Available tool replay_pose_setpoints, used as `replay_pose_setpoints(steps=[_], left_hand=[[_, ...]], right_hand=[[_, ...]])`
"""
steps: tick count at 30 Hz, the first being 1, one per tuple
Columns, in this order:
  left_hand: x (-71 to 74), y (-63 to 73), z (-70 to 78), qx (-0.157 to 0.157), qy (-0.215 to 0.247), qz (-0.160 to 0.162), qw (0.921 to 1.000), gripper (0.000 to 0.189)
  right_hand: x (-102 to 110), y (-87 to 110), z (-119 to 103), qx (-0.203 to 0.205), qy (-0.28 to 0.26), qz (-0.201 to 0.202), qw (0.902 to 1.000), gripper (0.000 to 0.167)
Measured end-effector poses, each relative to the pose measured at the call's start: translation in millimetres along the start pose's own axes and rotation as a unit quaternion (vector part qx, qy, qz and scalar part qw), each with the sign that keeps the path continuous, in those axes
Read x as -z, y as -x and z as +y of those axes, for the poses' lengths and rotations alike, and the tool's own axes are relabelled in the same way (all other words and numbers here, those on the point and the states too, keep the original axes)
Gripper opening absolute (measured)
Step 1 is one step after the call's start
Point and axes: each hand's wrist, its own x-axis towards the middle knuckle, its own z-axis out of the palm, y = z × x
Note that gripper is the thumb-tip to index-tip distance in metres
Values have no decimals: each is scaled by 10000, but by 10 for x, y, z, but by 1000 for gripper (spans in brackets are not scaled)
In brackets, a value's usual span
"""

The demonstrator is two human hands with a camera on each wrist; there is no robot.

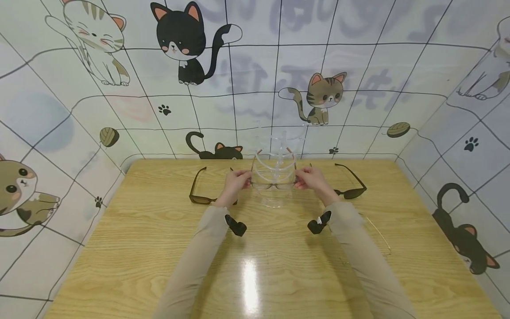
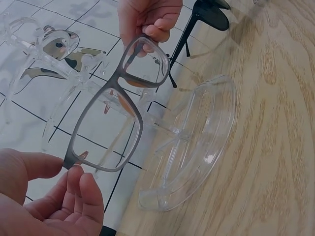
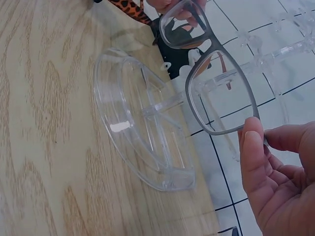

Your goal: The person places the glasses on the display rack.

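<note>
We see smooth, matt grey glasses [image 2: 117,79] that look plastic, a glossy clear-plastic display stand [image 2: 210,147], a wood-grained tabletop [image 1: 279,266] with a sheen, and matt cloth sleeves [image 1: 201,252].

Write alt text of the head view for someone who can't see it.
A person's left grip and right grip hold glasses by both sides at a clear stand on a wooden table. One pair of sunglasses lies left, another pair right, before a backdrop of cartoon cats.
</note>
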Motion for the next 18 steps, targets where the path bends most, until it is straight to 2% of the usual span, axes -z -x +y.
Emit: replay_pose_setpoints(steps=[11,18], left_hand=[[-63,-43,-50,-198,174,263,9993,23],[-92,-54,-60,-215,232,355,9989,21]], right_hand=[[-20,-87,67,-8,-16,170,9999,39],[-38,-89,79,-54,-117,214,9997,38]])
